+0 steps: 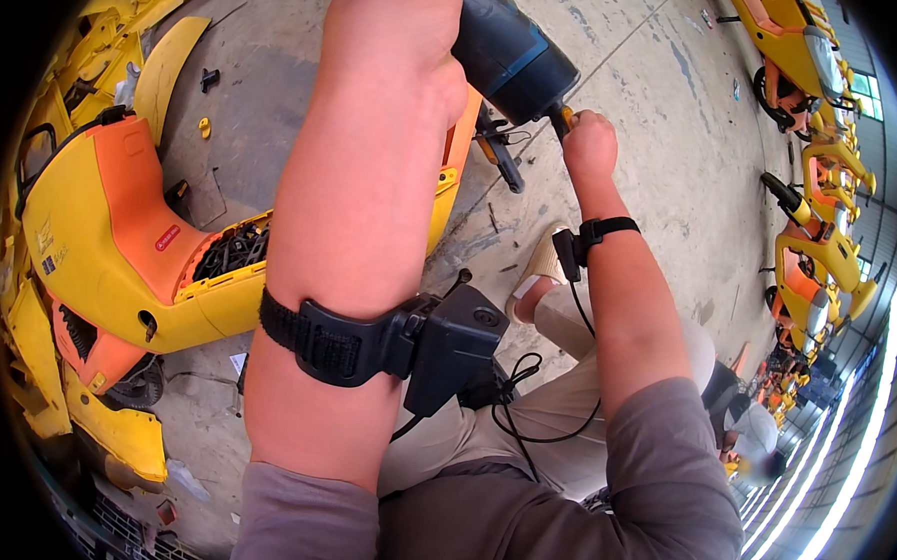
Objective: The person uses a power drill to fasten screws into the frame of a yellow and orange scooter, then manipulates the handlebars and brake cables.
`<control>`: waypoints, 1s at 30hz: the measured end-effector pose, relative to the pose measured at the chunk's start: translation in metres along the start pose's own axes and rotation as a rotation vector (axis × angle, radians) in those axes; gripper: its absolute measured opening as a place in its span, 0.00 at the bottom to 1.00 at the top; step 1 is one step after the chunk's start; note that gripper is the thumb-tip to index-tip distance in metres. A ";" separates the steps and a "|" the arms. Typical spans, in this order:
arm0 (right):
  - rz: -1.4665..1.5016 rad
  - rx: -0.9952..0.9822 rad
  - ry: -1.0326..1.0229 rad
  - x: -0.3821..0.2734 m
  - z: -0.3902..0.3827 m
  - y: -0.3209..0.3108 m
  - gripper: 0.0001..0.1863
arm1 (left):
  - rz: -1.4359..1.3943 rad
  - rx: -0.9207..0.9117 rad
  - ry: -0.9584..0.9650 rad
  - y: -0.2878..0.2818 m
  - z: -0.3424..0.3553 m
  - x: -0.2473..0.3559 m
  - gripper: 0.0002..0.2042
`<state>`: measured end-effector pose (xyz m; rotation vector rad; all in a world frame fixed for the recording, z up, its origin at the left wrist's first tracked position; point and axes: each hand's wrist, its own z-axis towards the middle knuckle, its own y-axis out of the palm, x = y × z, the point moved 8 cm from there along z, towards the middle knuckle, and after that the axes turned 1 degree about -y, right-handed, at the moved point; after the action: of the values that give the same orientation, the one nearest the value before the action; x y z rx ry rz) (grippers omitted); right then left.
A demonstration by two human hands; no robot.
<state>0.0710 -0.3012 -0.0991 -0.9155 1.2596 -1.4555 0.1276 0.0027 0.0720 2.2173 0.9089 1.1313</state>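
Observation:
My left forearm reaches up through the middle, and my left hand (400,23) is partly cut off by the upper edge. Its fingers are hidden, so its grip does not show. Right beside it is a dark rounded housing (508,57) with a blue band, tilted down to the right. Its kind is unclear. At the housing's lower right end, my right hand (590,144) is closed around a narrow dark piece with some orange-yellow, mostly covered by the fingers. Behind my left arm lies a yellow and orange scooter body (121,216) with exposed cables (235,251).
Loose yellow panels (167,68) are piled at the far left, and another yellow panel (112,430) lies nearer. Several yellow scooters (820,246) line the right side. Another person (747,428) is at the right. Small parts (209,79) lie on the concrete floor (675,130).

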 end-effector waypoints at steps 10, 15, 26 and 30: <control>0.036 0.059 0.003 -0.005 -0.003 0.002 0.07 | 0.011 0.035 0.033 -0.002 -0.001 0.007 0.06; 0.187 0.061 0.069 0.004 -0.007 -0.005 0.10 | 0.012 -0.022 0.113 0.003 -0.006 0.016 0.06; -0.030 -0.046 -0.111 -0.006 0.006 -0.004 0.09 | 0.001 -0.037 0.090 0.000 -0.004 0.014 0.06; -0.048 -0.086 -0.109 -0.007 0.008 -0.001 0.10 | -0.025 -0.021 0.079 0.000 -0.005 0.013 0.05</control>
<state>0.0802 -0.2964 -0.0961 -1.0744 1.2349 -1.3782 0.1291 0.0128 0.0807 2.1512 0.9501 1.2194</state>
